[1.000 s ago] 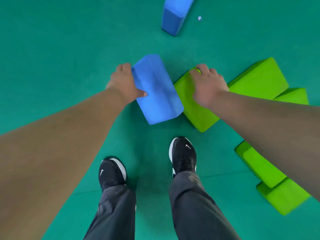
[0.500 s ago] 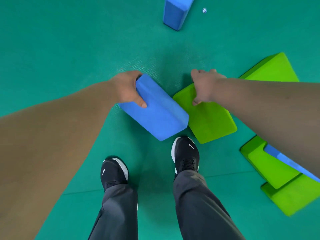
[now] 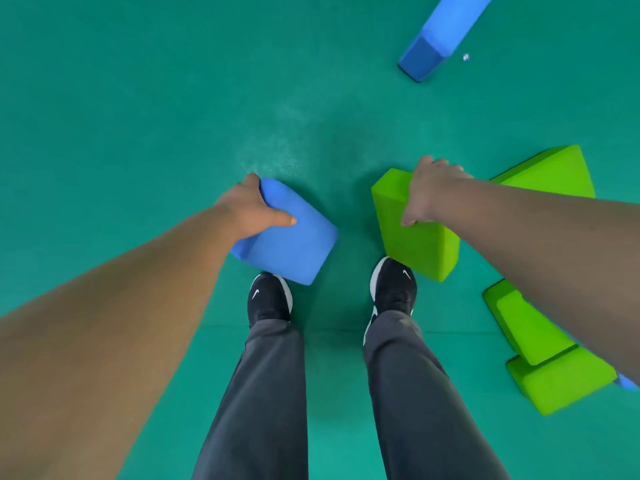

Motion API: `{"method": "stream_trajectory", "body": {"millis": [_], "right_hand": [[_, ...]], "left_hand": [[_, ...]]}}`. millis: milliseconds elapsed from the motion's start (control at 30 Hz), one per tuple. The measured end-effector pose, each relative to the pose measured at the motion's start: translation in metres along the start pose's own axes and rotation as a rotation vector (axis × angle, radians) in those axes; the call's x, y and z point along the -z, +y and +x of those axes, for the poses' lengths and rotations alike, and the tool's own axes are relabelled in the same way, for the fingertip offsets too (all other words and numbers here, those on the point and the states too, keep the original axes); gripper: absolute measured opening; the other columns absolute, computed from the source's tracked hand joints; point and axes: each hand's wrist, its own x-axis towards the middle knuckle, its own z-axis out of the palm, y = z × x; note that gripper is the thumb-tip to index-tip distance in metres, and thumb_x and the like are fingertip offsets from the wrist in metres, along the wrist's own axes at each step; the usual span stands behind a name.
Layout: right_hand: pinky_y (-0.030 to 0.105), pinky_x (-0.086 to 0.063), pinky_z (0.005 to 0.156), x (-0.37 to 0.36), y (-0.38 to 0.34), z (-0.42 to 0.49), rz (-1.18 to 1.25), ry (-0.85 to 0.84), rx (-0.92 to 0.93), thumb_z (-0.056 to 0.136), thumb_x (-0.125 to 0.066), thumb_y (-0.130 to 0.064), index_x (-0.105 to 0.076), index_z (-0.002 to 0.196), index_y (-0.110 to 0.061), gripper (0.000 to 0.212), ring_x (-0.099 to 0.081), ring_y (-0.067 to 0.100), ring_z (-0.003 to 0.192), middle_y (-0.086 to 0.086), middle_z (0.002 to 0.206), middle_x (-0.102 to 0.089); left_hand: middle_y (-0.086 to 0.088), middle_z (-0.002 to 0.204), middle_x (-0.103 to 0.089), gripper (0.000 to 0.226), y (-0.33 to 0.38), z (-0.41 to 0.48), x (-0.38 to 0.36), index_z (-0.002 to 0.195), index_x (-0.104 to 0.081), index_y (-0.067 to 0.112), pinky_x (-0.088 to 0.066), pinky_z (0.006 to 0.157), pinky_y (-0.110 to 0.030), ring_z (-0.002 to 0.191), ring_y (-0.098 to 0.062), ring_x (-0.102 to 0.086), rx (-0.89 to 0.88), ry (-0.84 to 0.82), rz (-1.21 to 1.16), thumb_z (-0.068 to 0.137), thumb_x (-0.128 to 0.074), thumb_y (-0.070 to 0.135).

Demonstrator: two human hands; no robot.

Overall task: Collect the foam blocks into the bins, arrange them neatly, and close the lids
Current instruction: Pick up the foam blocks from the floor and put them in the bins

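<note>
The left hand [image 3: 251,211] grips a blue rectangular foam block [image 3: 294,245] with rounded edges, thumb on top, just ahead of the black shoes [image 3: 270,299]. The right hand [image 3: 429,194] grips a lime-green rectangular foam block [image 3: 415,240] the same way. On the teal floor mat [image 3: 138,133] lie three more green blocks [image 3: 554,174] at the right and a second blue block [image 3: 440,32] far ahead.

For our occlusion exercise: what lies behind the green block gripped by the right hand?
A second green foam block lies there; the right hand and forearm cover its near edge.
</note>
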Motion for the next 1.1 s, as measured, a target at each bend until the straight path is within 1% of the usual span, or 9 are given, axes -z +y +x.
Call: {"method": "stream_trajectory", "body": {"millis": [100,233,300,433,533,700,867,967,1100], "right_hand": [[0.045,-0.044,0.075,0.024,-0.031,-0.031,0.066,0.021,0.054,0.065,-0.089,-0.052,-0.037,0.133,-0.012,0.095,-0.053,0.041,0.124,0.014,0.125,-0.060],[0.044,-0.052,0.088,0.045,-0.082,-0.069,0.001,0.093,0.199,0.065,-0.086,-0.060,-0.045,0.134,-0.011,0.094,-0.059,0.041,0.123,0.014,0.131,-0.063],[0.045,-0.053,0.091,0.047,-0.110,-0.087,-0.004,0.133,0.249,0.063,-0.087,-0.057,-0.045,0.134,-0.010,0.096,-0.061,0.041,0.123,0.015,0.132,-0.062],[0.043,-0.052,0.092,0.028,-0.166,-0.122,-0.042,0.178,0.355,0.065,-0.087,-0.047,-0.040,0.138,-0.009,0.095,-0.060,0.041,0.122,0.015,0.134,-0.057],[0.042,-0.050,0.088,0.007,-0.202,-0.146,-0.130,0.188,0.469,0.069,-0.084,-0.044,-0.037,0.141,-0.009,0.093,-0.061,0.040,0.121,0.014,0.136,-0.054],[0.043,-0.051,0.090,-0.031,-0.249,-0.197,-0.333,0.215,0.605,0.073,-0.083,-0.045,-0.037,0.141,-0.011,0.089,-0.062,0.037,0.122,0.011,0.137,-0.054],[0.042,-0.050,0.090,-0.083,-0.283,-0.254,-0.563,0.248,0.708,0.075,-0.080,-0.044,-0.039,0.137,-0.011,0.082,-0.061,0.037,0.122,0.012,0.137,-0.054],[0.041,-0.048,0.084,-0.132,-0.304,-0.290,-0.689,0.260,0.789,0.075,-0.081,-0.045,-0.040,0.134,-0.012,0.079,-0.062,0.036,0.119,0.011,0.133,-0.055],[0.039,-0.043,0.078,-0.220,-0.326,-0.332,-0.801,0.253,0.883,0.076,-0.079,-0.043,-0.041,0.132,-0.012,0.075,-0.062,0.036,0.117,0.010,0.130,-0.055]], "left_hand": [[-0.008,0.124,-0.058,0.086,-0.030,-0.032,0.026,0.133,-0.044,0.013,-0.044,0.083,-0.039,0.103,-0.030,-0.055,0.051,0.037,-0.041,0.072,-0.088,0.054],[-0.012,0.128,-0.059,0.085,-0.070,-0.068,0.051,0.133,-0.042,0.011,-0.046,0.084,-0.038,0.114,-0.034,-0.060,0.113,0.148,-0.110,0.073,-0.088,0.051],[-0.013,0.130,-0.059,0.086,-0.092,-0.086,0.056,0.132,-0.042,0.010,-0.045,0.084,-0.038,0.117,-0.036,-0.060,0.133,0.199,-0.147,0.073,-0.088,0.052],[-0.014,0.129,-0.059,0.086,-0.145,-0.125,0.050,0.131,-0.042,0.009,-0.046,0.085,-0.038,0.117,-0.035,-0.060,0.191,0.249,-0.269,0.073,-0.089,0.053],[-0.014,0.131,-0.060,0.088,-0.186,-0.159,0.028,0.133,-0.043,0.008,-0.044,0.085,-0.037,0.118,-0.035,-0.060,0.276,0.286,-0.386,0.073,-0.088,0.054],[-0.017,0.130,-0.059,0.083,-0.241,-0.232,-0.041,0.128,-0.043,0.005,-0.042,0.085,-0.039,0.117,-0.037,-0.059,0.434,0.366,-0.650,0.077,-0.086,0.054],[-0.011,0.130,-0.059,0.084,-0.279,-0.314,-0.139,0.129,-0.043,0.008,-0.042,0.085,-0.037,0.117,-0.034,-0.058,0.630,0.408,-0.959,0.076,-0.083,0.059],[-0.011,0.132,-0.059,0.086,-0.301,-0.357,-0.212,0.132,-0.043,0.008,-0.045,0.089,-0.037,0.119,-0.033,-0.058,0.739,0.418,-1.139,0.076,-0.083,0.060],[-0.009,0.129,-0.058,0.086,-0.324,-0.404,-0.322,0.134,-0.043,0.009,-0.045,0.086,-0.037,0.105,-0.029,-0.055,0.868,0.411,-1.402,0.077,-0.085,0.057]]}}
